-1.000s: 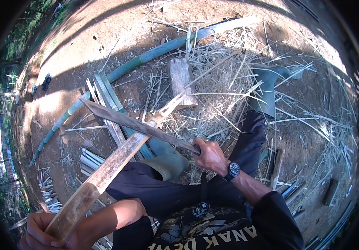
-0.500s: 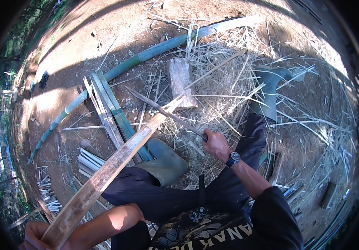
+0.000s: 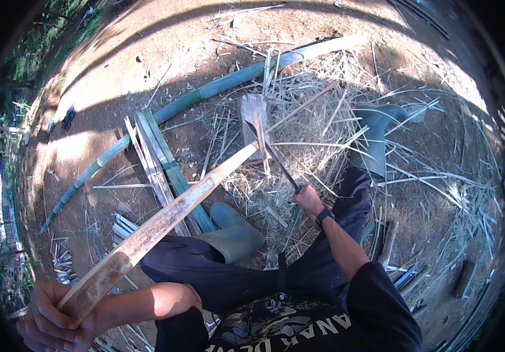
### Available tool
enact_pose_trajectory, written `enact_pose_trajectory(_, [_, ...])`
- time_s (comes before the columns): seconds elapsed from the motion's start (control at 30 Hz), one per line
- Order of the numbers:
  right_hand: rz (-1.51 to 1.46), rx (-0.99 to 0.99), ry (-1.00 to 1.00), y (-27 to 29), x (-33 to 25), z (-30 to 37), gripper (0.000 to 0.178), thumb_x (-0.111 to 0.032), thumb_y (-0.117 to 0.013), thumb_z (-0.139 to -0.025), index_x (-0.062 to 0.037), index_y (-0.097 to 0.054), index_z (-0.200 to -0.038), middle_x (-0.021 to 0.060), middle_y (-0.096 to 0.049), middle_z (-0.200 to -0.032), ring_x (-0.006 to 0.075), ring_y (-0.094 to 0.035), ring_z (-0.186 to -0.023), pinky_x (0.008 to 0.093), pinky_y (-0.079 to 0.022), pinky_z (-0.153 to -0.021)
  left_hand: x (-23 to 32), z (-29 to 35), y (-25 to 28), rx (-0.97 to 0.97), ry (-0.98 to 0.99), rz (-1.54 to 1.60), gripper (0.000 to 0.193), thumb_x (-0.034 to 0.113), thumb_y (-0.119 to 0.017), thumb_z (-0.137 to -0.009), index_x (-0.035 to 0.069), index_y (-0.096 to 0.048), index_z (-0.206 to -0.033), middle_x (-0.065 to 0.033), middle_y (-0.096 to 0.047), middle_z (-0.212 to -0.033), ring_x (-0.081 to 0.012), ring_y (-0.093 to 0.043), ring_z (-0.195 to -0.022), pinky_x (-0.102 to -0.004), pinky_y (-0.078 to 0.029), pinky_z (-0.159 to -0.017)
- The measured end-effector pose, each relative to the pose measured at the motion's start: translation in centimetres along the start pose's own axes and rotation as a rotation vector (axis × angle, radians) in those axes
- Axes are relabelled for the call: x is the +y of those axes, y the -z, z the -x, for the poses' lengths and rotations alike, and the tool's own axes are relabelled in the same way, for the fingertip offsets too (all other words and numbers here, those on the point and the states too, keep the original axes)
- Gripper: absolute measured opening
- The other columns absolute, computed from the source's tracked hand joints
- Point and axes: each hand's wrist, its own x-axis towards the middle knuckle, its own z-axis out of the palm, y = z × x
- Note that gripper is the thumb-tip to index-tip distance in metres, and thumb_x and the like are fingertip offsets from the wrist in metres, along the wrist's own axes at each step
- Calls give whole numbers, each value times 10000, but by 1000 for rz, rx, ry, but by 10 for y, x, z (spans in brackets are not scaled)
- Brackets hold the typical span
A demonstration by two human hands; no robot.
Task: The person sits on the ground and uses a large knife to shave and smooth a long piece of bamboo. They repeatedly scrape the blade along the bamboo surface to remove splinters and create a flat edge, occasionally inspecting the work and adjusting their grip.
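My left hand [image 3: 54, 320], at the lower left, is closed round the near end of a long split bamboo piece [image 3: 173, 218]. The piece slants up and right, with its narrow pale tip by a short wooden block [image 3: 250, 107] that stands on the ground. In my right hand [image 3: 309, 201] I grip the dark handle of a long knife [image 3: 283, 165]. Its blade points away from me and lies across the region of the bamboo tip, over the block. A short pale bamboo chip [image 3: 262, 144] shows by the blade; whether it is fully separate I cannot tell.
A long green bamboo pole [image 3: 226, 85] curves across the far side. Split bamboo lengths [image 3: 161, 155] lie left of the block. Thin shavings [image 3: 317, 111] cover the ground round it. My boots [image 3: 235, 232] stand at either side, with cut sticks [image 3: 62, 261] at the left.
The knife blade has swung to a steeper angle, and its point is now over the block. A short chip shows at the bamboo's tip. My left hand has risen slightly.
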Motion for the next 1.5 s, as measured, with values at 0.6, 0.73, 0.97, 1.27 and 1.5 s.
enact_pose_trajectory(0.6, [303,146,350,-1,-81,47,189,-92,-573,-737,20,-590,-888,216,-621,-676,377,-630,-653,465,-497,-633,-9,7,-14,30,-12,-67,272,208,-398,-893,181,-372,-624,108,-329,-424,7,-283,-278,-89,-254,-363])
enact_pose_trajectory(0.73, [255,128,457,-10,-101,63,212,-95,-569,-737,13,-582,-919,226,-630,-695,411,-623,-660,486,-498,-655,0,9,-3,94,-79,-182,276,191,-401,-895,183,-377,-620,111,-336,-424,4,-292,-277,-81,-247,-348])
enact_pose_trajectory(0.97, [394,205,175,5,-34,3,227,-121,-544,-742,12,-588,-920,256,-636,-762,415,-634,-754,490,-504,-693,1,3,3,25,-24,13,298,169,-398,-894,187,-385,-597,107,-364,-425,-5,-302,-271,-94,-230,-317])
enact_pose_trajectory(1.27, [436,193,40,6,12,-17,250,-133,-572,-703,36,-645,-872,277,-640,-816,422,-637,-817,464,-515,-752,6,5,2,165,-21,-143,279,158,-401,-878,179,-401,-600,83,-359,-423,-20,-297,-282,-122,-230,-348])
enact_pose_trajectory(1.5, [294,233,69,-3,-12,-8,234,-111,-549,-700,46,-650,-842,290,-634,-827,418,-638,-812,477,-507,-764,7,-1,3,131,-3,-221,325,115,-373,-865,154,-404,-543,34,-344,-427,-67,-293,-302,-195,-303,-407])
